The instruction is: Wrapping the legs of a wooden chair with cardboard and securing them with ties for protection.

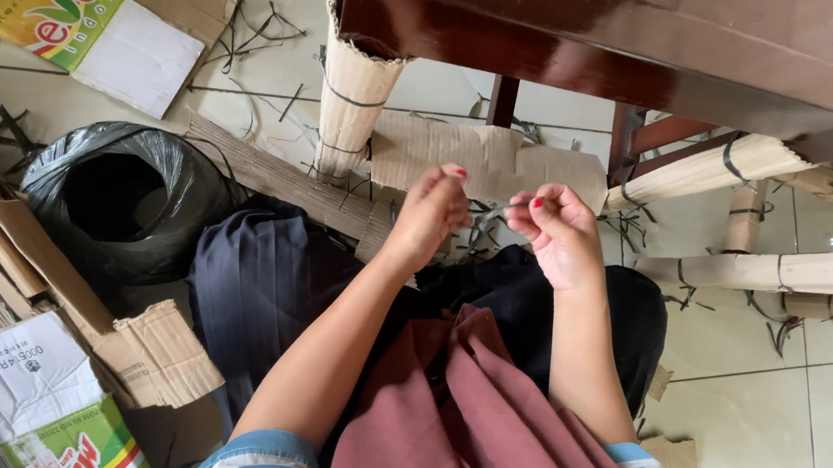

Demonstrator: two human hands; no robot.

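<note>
Judging from the floor, the unwrapping looks partly done: torn cardboard [490, 157] and cut black straps [258, 27] lie around, while the chair [620, 35] legs [354, 89] keep their cardboard sleeves and bands. The left hand [430, 213] is closed, its fingertips pinched together on something thin. Between the hands, above the lap, a small dark strap piece [486, 223] is visible, but blurred. The right hand [557, 232] is curled shut, pinching the other end, it seems.

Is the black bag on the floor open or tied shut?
Open. The black bag sits with its mouth spread wide and rolled back, showing a dark hollow inside. What it holds cannot be told.
</note>
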